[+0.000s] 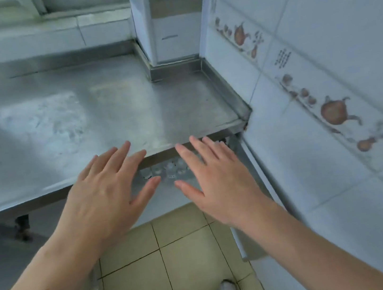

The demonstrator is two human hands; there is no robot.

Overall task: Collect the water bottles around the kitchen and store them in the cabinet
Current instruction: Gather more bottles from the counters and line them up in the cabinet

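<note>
Head view: left hand and right hand, each grip loose and holding nothing, hover before blurred water bottles under the steel tabletop.

No legible text, brand or number anywhere. Decorative wall tile up and right of both hands carries block of small dark printed lines, too blurred to read. Faint dark mark on pillar tile, illegible.
</note>
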